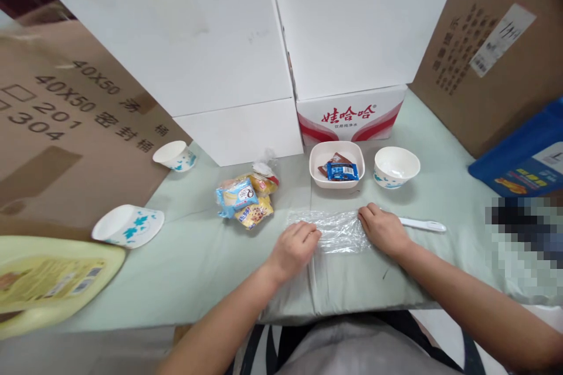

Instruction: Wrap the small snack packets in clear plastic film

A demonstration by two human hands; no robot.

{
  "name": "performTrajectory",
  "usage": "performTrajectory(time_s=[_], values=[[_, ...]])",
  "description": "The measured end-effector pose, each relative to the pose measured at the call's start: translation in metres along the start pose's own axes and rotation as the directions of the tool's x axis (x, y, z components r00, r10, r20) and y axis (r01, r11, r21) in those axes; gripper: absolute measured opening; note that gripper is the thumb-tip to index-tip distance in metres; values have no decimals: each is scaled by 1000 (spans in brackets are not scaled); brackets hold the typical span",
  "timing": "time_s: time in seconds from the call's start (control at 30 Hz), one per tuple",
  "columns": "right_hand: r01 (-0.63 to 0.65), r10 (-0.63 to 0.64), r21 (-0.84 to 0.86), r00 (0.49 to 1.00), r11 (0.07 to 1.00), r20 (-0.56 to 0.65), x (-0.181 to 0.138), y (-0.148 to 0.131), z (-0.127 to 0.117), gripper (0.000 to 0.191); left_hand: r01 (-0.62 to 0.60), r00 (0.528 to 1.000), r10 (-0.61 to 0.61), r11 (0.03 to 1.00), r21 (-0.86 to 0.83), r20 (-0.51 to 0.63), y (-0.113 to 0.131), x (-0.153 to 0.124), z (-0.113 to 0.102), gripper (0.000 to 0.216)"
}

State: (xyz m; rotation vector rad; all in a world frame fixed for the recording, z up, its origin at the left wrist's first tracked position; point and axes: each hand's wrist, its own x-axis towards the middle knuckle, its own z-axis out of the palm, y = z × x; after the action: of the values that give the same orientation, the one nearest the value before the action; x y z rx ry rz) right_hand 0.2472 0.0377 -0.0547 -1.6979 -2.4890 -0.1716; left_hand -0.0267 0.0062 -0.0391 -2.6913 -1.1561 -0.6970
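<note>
A clear plastic bag [336, 228] lies flat on the pale green table cover [185, 258] right in front of me. My left hand [294, 248] rests on its left end with fingers curled down onto the plastic. My right hand [382, 229] presses on its right end, fingers bent and knuckles up. Just behind the bag stands a white square dish [317, 174] holding a blue snack packet [342, 171] and a brown one. A white sealing stick [423, 225] lies by my right wrist.
A pile of snack packets [245, 199] lies left of the dish. An empty white bowl [396, 167] stands to its right. Two patterned paper cups [176, 156] [127, 225] lie tipped at left. White and brown cartons [352, 29] wall the back; a yellow bottle [48, 281] lies at near left.
</note>
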Motion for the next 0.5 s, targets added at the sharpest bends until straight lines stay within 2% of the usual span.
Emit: performTrajectory(time_s=[0.07, 0.13, 0.2, 0.3, 0.37, 0.43, 0.5], values=[[-1, 1, -11, 1000, 1000, 13, 0, -1, -1, 30, -20, 986, 25, 999, -29, 165, 3, 6, 5, 33], [-15, 16, -24, 999, 1000, 36, 2, 1, -2, 31, 5, 950, 8, 999, -41, 311, 3, 8, 10, 53], [-60, 62, -42, 996, 997, 63, 6, 9, -5, 30, 42, 923, -21, 998, -46, 384, 0, 8, 13, 59], [-174, 177, -71, 983, 982, 44, 13, 27, -12, 26, 72, 912, -44, 996, -55, 408, -3, 5, 14, 59], [-226, 223, -55, 973, 972, -55, 15, 36, -19, 25, 80, 914, -49, 995, -60, 403, -3, 4, 14, 58], [-185, 186, 20, 968, 983, -169, 13, 35, -26, 26, 83, 918, -52, 994, -64, 392, -2, 3, 14, 58], [-12, 40, 131, 976, 991, -212, 7, 22, -30, 29, 80, 926, -47, 994, -73, 375, -1, 3, 14, 59]])
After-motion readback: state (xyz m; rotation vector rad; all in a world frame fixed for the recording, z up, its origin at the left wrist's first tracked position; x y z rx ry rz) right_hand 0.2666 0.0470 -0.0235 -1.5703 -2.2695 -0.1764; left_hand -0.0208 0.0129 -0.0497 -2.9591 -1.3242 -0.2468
